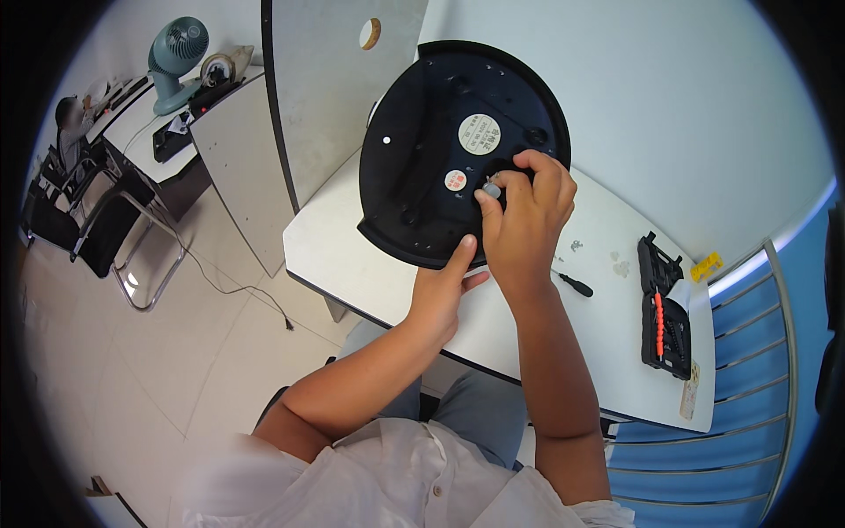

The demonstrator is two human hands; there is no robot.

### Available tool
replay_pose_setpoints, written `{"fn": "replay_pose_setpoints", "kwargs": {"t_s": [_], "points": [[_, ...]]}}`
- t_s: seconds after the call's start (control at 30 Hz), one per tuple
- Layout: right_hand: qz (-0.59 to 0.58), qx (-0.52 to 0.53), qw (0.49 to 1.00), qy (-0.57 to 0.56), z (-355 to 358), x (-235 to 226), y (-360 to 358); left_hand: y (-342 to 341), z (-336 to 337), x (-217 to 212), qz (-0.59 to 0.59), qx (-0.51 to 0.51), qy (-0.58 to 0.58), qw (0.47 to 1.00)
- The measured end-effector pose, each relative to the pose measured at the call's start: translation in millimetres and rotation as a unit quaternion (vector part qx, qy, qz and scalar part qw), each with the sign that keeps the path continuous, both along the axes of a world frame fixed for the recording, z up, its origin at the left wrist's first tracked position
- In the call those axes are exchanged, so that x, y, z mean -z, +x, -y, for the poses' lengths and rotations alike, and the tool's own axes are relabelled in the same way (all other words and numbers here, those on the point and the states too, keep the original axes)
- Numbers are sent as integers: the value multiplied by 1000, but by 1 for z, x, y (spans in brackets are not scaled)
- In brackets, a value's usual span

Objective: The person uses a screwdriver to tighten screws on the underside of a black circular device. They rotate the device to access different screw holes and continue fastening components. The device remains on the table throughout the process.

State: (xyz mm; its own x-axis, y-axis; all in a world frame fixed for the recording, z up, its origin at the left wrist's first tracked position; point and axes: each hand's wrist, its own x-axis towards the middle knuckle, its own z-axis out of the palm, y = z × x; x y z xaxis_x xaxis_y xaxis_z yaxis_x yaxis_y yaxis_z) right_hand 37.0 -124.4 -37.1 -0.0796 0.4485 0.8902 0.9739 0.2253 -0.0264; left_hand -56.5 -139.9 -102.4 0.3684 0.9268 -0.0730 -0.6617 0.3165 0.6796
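A round, glossy black plastic-looking base [422,185] is held above the white-topped table [616,370] by the left hand [440,295]; against its face, a small round grey piece [492,189] is pinched by the right hand's fingers [489,211], not yet released: work seems midway.

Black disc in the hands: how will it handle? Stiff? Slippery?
Probably stiff: the black disc shows no sag, with the left hand at its lower edge. Perhaps slippery; its face looks glossy. May tip if held there alone: most of it extends past that hand.

Left hand [440,304] (partly) hidden behind black disc [431,158]
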Motion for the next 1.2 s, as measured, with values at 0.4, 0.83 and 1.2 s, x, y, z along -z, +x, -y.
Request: {"fn": "replay_pose_setpoints", "kwargs": {"t_s": [0.4, 0.83, 1.2], "points": [[12, -20, 1000, 1, -2, -5, 2, -77, 15, -35, -341, -297, 655, 606], [6, -37, 998, -42, -6, -22, 1, -39, -50, -67, -555, -403, 571, 451], [3, -28, 998, -50, -3, -26, 3, -29, -46, -76, -605, -366, 561, 431]]}}
